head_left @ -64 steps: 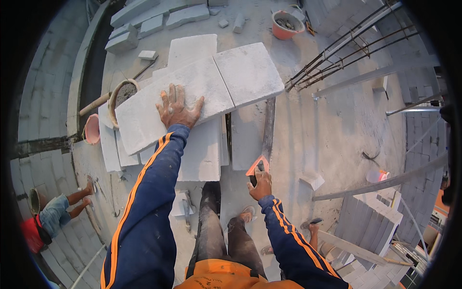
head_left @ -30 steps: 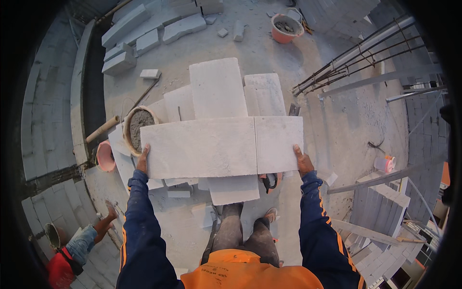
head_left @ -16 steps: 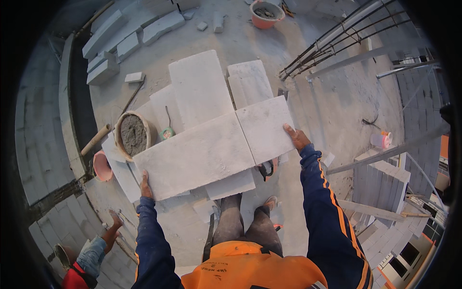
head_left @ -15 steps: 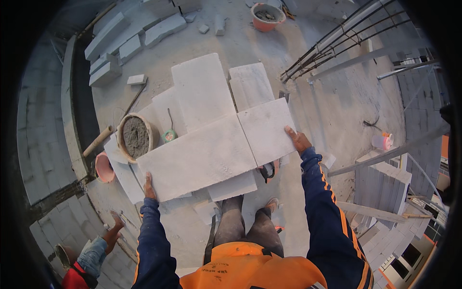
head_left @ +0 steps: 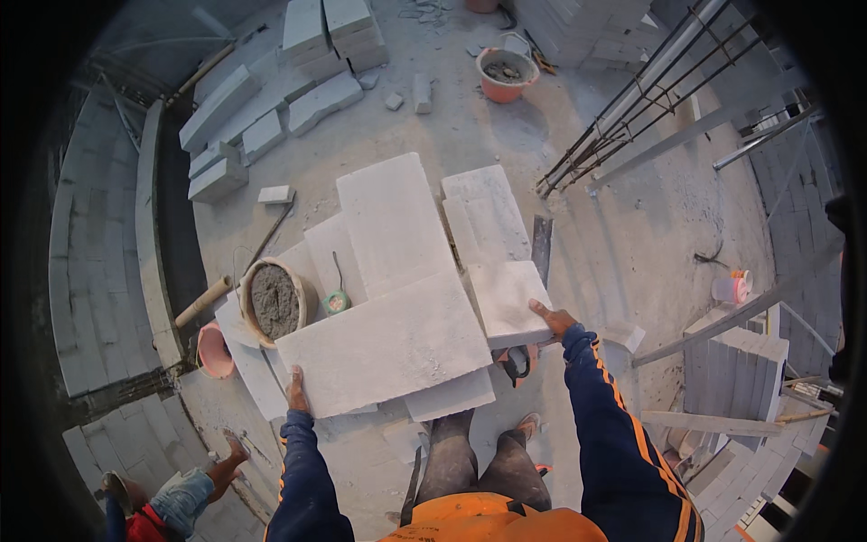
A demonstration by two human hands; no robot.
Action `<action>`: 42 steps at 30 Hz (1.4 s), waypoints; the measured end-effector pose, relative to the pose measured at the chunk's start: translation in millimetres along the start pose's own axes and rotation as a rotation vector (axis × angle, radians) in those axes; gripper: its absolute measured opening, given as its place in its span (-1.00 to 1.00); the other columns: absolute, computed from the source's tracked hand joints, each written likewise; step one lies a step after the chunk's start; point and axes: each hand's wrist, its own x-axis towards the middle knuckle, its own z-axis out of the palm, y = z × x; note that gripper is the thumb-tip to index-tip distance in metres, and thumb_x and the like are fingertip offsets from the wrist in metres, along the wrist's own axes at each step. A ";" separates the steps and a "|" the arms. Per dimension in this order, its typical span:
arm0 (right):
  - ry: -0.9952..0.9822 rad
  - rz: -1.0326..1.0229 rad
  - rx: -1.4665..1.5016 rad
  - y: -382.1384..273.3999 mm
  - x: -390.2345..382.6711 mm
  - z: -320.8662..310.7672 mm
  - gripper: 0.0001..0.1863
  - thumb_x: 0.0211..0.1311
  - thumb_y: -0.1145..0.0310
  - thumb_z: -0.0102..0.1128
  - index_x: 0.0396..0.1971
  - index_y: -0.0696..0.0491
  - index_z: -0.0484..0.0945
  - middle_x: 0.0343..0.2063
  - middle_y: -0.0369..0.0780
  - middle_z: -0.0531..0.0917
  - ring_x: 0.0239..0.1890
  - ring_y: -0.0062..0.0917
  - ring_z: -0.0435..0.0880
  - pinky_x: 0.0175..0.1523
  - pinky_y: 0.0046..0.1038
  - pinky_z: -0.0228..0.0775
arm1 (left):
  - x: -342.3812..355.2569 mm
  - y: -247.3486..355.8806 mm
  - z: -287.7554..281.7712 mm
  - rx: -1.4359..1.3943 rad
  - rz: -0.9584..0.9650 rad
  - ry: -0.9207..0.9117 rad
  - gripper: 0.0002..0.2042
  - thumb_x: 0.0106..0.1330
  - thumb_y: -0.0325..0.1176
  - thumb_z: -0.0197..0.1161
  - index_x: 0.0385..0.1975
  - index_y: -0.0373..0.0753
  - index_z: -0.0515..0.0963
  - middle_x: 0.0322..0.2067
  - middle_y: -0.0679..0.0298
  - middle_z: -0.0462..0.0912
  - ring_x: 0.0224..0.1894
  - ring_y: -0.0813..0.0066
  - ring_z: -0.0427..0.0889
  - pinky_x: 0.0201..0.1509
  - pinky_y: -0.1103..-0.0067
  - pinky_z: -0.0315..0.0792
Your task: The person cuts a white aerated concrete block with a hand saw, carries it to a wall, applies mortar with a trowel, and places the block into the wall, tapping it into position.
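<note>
in the middle of the frame, a long pale block (head_left: 388, 348) lies slanted on top of other blocks, its left end lower than its right end in the picture. the left hand (head_left: 298, 394) is at this left end, with the thumb against the edge; its other fingers are hidden, so i cannot tell if they are closed. the right hand (head_left: 555, 320) is clamped on a short pale block (head_left: 508, 296), right of centre — the thumb lies on the top face, at the lower right corner. between the long block and the short block there is a narrow dark gap. the two hands are well apart. just below the short block, an orange and black tool (head_left: 517, 363) shows partly. behind the long block lies a wide block (head_left: 393, 221), and to the left of it are a green tape measure (head_left: 337, 302) and a round bucket (head_left: 310, 298) with grey mortar (head_left: 274, 298). a pink bucket (head_left: 215, 350) is at left — and another person (head_left: 181, 497) is in the lower left corner.
</note>
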 end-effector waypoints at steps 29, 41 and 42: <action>-0.202 0.012 0.191 -85.8 -105.1 121.0 0.17 0.14 -0.57 -0.01 0.42 0.21 0.23 0.42 0.15 0.23 0.46 -0.02 0.20 0.53 -0.20 0.01 | -11.2 21.5 6.7 -0.143 -0.428 -0.229 -0.03 0.31 0.46 0.01 0.48 -0.25 0.10 0.44 0.05 0.20 0.39 0.01 0.28 0.45 0.19 0.23; -0.067 0.269 0.118 -83.3 -216.0 11.3 -0.16 0.30 -0.32 -0.04 0.06 0.26 0.60 0.09 0.10 0.62 0.23 -0.02 0.53 0.27 -0.06 0.36 | -116.8 61.7 210.7 0.189 -0.627 -0.958 -0.16 0.36 0.35 -0.05 0.41 -0.24 0.21 0.34 -0.02 0.35 0.30 -0.06 0.41 0.37 0.08 0.35; -0.043 0.227 0.011 -63.1 -224.3 4.2 -0.21 0.36 -0.27 -0.12 0.10 0.21 0.59 0.13 0.07 0.61 0.23 -0.04 0.53 0.28 -0.05 0.34 | -132.6 67.3 227.3 0.229 -0.626 -1.007 -0.17 0.37 0.34 -0.05 0.41 -0.24 0.22 0.34 -0.03 0.36 0.30 -0.07 0.42 0.37 0.08 0.35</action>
